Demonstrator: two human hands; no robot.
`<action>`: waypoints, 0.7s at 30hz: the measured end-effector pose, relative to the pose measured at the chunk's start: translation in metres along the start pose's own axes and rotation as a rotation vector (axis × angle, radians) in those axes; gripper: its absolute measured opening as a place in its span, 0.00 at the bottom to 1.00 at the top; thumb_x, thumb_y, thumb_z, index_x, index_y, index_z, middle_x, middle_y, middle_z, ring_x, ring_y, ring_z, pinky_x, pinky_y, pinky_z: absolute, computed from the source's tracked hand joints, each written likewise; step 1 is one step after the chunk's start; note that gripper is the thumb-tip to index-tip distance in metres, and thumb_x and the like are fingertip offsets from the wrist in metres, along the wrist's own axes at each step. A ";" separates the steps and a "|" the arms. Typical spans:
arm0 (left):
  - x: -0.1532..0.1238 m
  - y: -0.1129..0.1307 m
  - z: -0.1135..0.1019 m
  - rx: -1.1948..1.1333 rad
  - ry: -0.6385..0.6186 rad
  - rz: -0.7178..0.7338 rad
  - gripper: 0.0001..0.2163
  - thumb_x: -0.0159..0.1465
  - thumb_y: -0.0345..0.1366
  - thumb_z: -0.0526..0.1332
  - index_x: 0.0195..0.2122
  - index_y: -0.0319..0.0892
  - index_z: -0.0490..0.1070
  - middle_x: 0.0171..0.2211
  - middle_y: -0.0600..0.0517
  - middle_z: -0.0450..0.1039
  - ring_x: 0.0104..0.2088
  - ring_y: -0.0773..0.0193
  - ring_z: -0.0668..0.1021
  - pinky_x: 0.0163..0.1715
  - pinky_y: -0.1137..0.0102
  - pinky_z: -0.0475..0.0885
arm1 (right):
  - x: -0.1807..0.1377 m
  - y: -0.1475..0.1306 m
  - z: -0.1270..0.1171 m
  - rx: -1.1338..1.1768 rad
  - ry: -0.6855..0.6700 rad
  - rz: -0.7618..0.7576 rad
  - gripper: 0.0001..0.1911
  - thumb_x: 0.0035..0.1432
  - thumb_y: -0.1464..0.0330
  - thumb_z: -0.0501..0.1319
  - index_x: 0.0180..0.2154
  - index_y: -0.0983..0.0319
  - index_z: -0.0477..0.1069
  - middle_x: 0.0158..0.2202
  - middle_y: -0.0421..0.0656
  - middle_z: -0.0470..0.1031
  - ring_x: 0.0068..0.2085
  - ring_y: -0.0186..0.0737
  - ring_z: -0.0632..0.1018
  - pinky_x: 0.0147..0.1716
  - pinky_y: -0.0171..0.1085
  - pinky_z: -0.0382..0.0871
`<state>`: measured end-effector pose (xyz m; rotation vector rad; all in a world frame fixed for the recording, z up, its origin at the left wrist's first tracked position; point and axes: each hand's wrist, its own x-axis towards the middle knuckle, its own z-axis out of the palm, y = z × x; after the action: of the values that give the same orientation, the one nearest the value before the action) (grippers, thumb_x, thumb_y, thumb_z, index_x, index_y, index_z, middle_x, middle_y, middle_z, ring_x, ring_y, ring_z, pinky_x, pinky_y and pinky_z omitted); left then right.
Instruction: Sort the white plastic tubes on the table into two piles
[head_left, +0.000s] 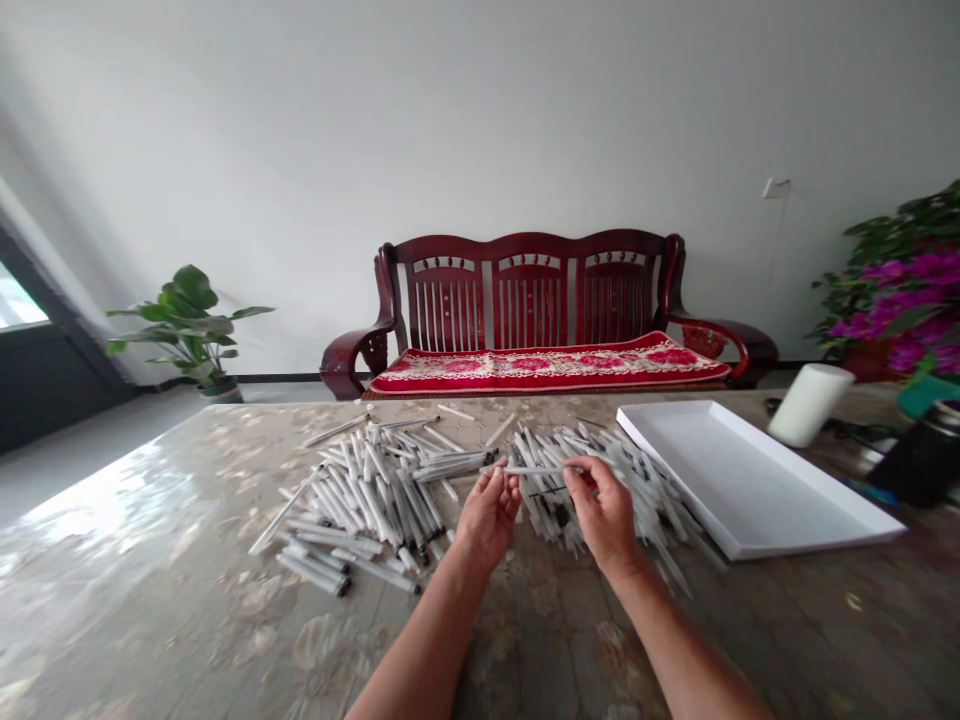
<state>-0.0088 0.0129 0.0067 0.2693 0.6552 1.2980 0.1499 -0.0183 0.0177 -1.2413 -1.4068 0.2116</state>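
My left hand (489,512) and my right hand (602,508) are raised just above the table (150,560), between two heaps of white pen parts. Together they pinch one white pen barrel (541,469) held level, the left fingers at its left end and the right fingers at its right end. A thin dark refill (546,492) shows just below the barrel between the hands. One pile of white pen barrels (375,500) lies left of the left hand. Another pile of pen parts (637,480) lies under and behind the right hand.
An empty white tray (750,480) lies to the right of the piles. Behind it stand a white cylinder (810,403) and a dark container (922,455). A red wooden bench (536,320) and potted plants stand beyond the table's far edge.
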 end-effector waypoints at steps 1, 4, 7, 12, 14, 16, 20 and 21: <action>0.001 0.003 0.000 0.003 0.002 0.013 0.02 0.65 0.27 0.62 0.38 0.38 0.73 0.25 0.54 0.75 0.24 0.73 0.79 0.26 0.81 0.76 | 0.001 0.000 -0.001 0.006 0.003 0.022 0.12 0.61 0.59 0.58 0.37 0.59 0.74 0.31 0.42 0.77 0.30 0.40 0.75 0.30 0.37 0.68; 0.002 0.006 -0.002 0.062 -0.018 0.031 0.01 0.64 0.27 0.63 0.35 0.38 0.74 0.23 0.55 0.74 0.23 0.74 0.78 0.25 0.82 0.76 | 0.002 0.000 -0.002 0.028 0.009 0.078 0.14 0.61 0.57 0.57 0.36 0.59 0.74 0.28 0.41 0.76 0.28 0.39 0.74 0.29 0.36 0.68; 0.005 0.005 -0.006 0.160 -0.035 0.044 0.03 0.58 0.26 0.68 0.31 0.36 0.75 0.22 0.55 0.74 0.21 0.75 0.76 0.24 0.83 0.75 | 0.002 0.003 -0.002 0.081 0.053 0.136 0.15 0.60 0.55 0.58 0.36 0.60 0.73 0.26 0.41 0.75 0.27 0.40 0.74 0.28 0.36 0.68; 0.016 0.012 -0.016 0.149 0.162 0.234 0.06 0.53 0.25 0.71 0.29 0.37 0.74 0.22 0.55 0.75 0.23 0.73 0.78 0.26 0.80 0.75 | 0.008 0.013 -0.006 0.206 0.276 0.223 0.18 0.58 0.53 0.59 0.38 0.62 0.71 0.26 0.41 0.74 0.28 0.41 0.75 0.30 0.37 0.70; 0.020 0.019 -0.020 0.134 0.273 0.324 0.07 0.52 0.25 0.71 0.29 0.38 0.74 0.23 0.55 0.75 0.23 0.72 0.78 0.27 0.78 0.75 | 0.010 0.019 -0.007 0.216 0.343 0.222 0.18 0.59 0.53 0.58 0.39 0.62 0.71 0.28 0.42 0.75 0.30 0.41 0.76 0.32 0.38 0.71; 0.022 0.025 -0.022 0.158 0.336 0.391 0.07 0.51 0.27 0.71 0.29 0.38 0.74 0.23 0.54 0.75 0.24 0.71 0.79 0.28 0.76 0.75 | 0.011 0.025 -0.008 0.163 0.340 0.209 0.18 0.59 0.54 0.57 0.39 0.62 0.70 0.29 0.43 0.75 0.32 0.42 0.76 0.34 0.39 0.71; 0.023 0.029 -0.023 0.384 0.275 0.488 0.10 0.48 0.34 0.72 0.29 0.38 0.74 0.24 0.54 0.76 0.25 0.67 0.78 0.29 0.73 0.74 | 0.008 0.032 -0.005 -0.112 0.193 0.134 0.18 0.59 0.54 0.54 0.38 0.61 0.72 0.32 0.46 0.77 0.33 0.44 0.76 0.35 0.40 0.68; 0.023 0.029 -0.023 0.486 0.241 0.500 0.10 0.49 0.36 0.71 0.29 0.38 0.75 0.24 0.54 0.76 0.26 0.66 0.78 0.29 0.72 0.73 | 0.007 0.033 -0.005 -0.180 0.155 0.107 0.18 0.60 0.55 0.53 0.38 0.61 0.72 0.33 0.47 0.77 0.34 0.44 0.76 0.35 0.40 0.68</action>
<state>-0.0427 0.0380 -0.0030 0.7152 1.1607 1.6482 0.1730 -0.0018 -0.0008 -1.4516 -1.2477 0.0604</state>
